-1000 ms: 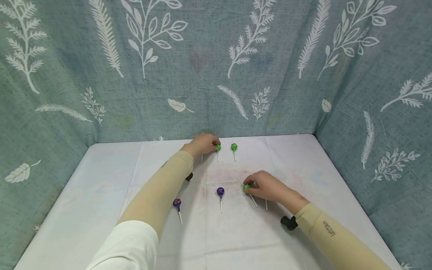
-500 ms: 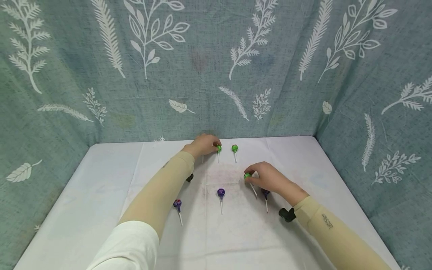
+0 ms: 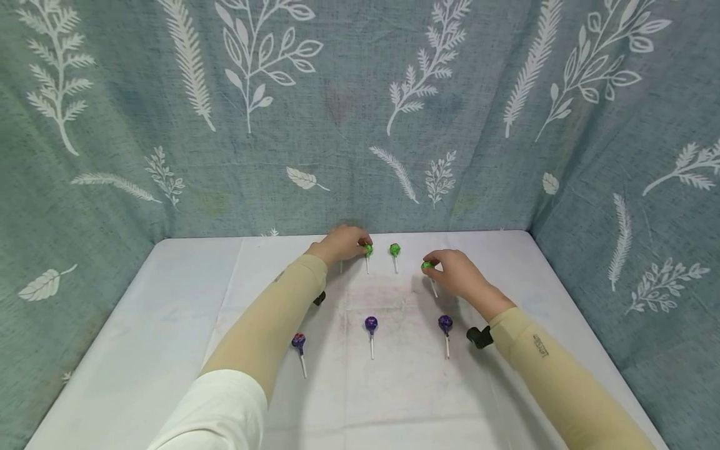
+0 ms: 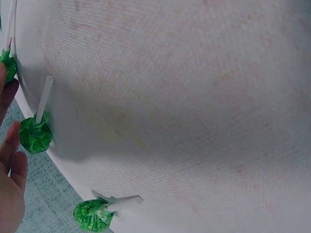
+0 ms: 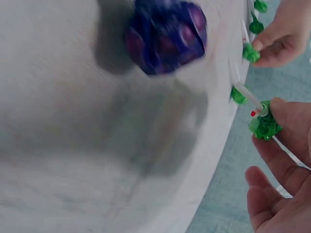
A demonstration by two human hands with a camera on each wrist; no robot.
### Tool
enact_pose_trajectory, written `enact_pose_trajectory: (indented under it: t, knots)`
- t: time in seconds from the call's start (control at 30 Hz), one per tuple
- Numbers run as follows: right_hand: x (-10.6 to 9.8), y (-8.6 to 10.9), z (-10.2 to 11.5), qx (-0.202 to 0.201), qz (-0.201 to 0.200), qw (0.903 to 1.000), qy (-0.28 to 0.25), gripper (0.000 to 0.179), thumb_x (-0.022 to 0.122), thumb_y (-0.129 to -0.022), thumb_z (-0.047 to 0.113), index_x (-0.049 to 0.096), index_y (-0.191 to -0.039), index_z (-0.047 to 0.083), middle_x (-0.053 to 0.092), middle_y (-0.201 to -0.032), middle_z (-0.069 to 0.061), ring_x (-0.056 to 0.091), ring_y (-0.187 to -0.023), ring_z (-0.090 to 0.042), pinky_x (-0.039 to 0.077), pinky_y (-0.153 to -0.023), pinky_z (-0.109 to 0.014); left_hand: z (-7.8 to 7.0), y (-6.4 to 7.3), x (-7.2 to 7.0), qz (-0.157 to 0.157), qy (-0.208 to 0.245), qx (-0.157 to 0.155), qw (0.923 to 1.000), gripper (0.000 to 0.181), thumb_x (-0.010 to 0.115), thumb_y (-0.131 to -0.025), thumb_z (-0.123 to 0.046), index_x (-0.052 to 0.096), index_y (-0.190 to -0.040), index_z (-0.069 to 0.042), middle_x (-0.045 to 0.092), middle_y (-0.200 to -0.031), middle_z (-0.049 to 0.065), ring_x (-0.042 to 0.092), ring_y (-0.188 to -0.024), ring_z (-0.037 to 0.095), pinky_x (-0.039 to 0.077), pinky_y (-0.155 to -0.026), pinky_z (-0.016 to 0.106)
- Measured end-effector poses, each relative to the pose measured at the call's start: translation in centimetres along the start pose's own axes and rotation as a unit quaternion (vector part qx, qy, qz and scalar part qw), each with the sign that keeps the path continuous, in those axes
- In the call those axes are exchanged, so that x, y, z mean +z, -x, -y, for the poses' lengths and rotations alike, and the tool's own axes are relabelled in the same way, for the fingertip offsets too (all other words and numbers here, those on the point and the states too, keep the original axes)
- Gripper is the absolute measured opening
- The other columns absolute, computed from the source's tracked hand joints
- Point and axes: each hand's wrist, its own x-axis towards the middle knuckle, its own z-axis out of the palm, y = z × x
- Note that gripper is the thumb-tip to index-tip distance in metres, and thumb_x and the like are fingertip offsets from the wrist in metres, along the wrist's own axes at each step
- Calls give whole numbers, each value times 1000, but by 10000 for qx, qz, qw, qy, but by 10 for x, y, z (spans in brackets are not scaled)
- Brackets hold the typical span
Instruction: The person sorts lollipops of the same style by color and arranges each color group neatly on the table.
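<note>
Right hand (image 3: 458, 272): since the earlier frame you have carried it toward the far edge of the tabletop (image 3: 394, 400), baring the right purple pop (image 3: 445, 322).
Right fingers: thumb and fingers pinch the carried pop (image 5: 265, 127) by its green head.
Left hand (image 3: 340, 242): yours stays at the far edge, fingers pinching the head of the second green pop (image 3: 368, 249).
Green row: third pop (image 3: 395, 249) lies between your hands along the far edge; fourth pop (image 4: 35, 135) and fifth pop (image 4: 90, 216) lie beyond your left hand, toward the left edge.
Purple row: left purple pop (image 3: 299, 341), middle purple pop (image 3: 371, 324) and right one lie farther from the far edge, sticks toward you.
</note>
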Motion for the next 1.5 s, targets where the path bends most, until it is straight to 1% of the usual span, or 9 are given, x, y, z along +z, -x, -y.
enact_pose_trajectory:
  t: [0.23, 0.37, 0.5, 0.67, 0.77, 1.0, 1.13, 1.3, 1.5]
  knots:
    - [-4, -15, -7, 23, -167, 9998, 66, 29, 60, -88, 27, 62, -112, 11, 62, -100, -4, 57, -96, -26, 45, -81, -42, 5, -3, 3, 13, -77, 32, 10000, 24, 62, -86, -30, 63, -110, -28, 60, -108, -8, 46, -109, 22, 26, -98, 49]
    - [-6, -24, -6, 165, -185, 9997, 72, 31, 60, -88, 27, 61, -114, 11, 62, -102, -5, 57, -96, -26, 46, -79, -41, 6, -4, 4, -12, -50, -4, 10000, 24, 62, -85, -31, 64, -109, -29, 60, -106, -9, 47, -107, 20, 27, -98, 49]
    - [-8, -32, -7, 281, -183, 9993, 147, 32, 59, -88, 27, 60, -116, 10, 61, -105, -6, 57, -93, -24, 47, -78, -40, 6, -5, 4, -23, -67, -18, 10000, 23, 63, -85, -31, 64, -108, -30, 60, -105, -10, 47, -107, 19, 27, -98, 48]
    - [-7, -42, -9, 312, -214, 9990, 218, 33, 59, -89, 27, 59, -117, 10, 61, -106, -7, 56, -96, -25, 45, -81, -42, 3, -4, 3, -7, -71, 53, 10000, 23, 63, -85, -30, 64, -108, -28, 60, -107, -10, 48, -107, 18, 26, -99, 47]
    - [-6, -47, -10, 366, -231, 9988, 218, 34, 59, -88, 27, 59, -117, 9, 61, -106, -7, 56, -97, -26, 45, -82, -42, 2, -3, 2, -11, -81, 71, 9999, 22, 63, -85, -29, 64, -108, -27, 60, -107, -10, 48, -107, 18, 25, -100, 47]
    - [-3, -57, -12, 469, -134, 9986, 203, 34, 59, -88, 27, 59, -117, 9, 61, -107, -9, 57, -93, -25, 47, -77, -41, 2, -1, 1, 0, -94, 16, 10000, 21, 62, -86, -29, 65, -107, -28, 60, -106, -10, 47, -107, 18, 25, -99, 48]
    - [1, -63, -12, 572, -98, 9981, 190, 33, 59, -88, 28, 60, -116, 11, 60, -107, -7, 57, -91, -23, 47, -76, -41, 2, -1, 2, 3, -100, -32, 9999, 21, 62, -86, -30, 64, -107, -29, 59, -106, -12, 46, -108, 18, 24, -100, 47]
    - [6, -70, -11, 630, 37, 9978, 225, 33, 59, -88, 28, 59, -117, 12, 60, -106, -6, 57, -89, -22, 46, -76, -43, 3, -2, 4, 46, -75, 0, 10000, 21, 62, -86, -30, 64, -107, -30, 59, -106, -11, 46, -110, 20, 25, -99, 50]
    - [8, -78, -7, 702, 121, 9968, 363, 35, 58, -89, 29, 58, -119, 12, 60, -107, -5, 56, -94, -24, 43, -82, -47, 4, -2, 2, 48, 35, 36, 10000, 21, 62, -86, -28, 65, -107, -29, 60, -106, -10, 46, -109, 20, 25, -99, 48]
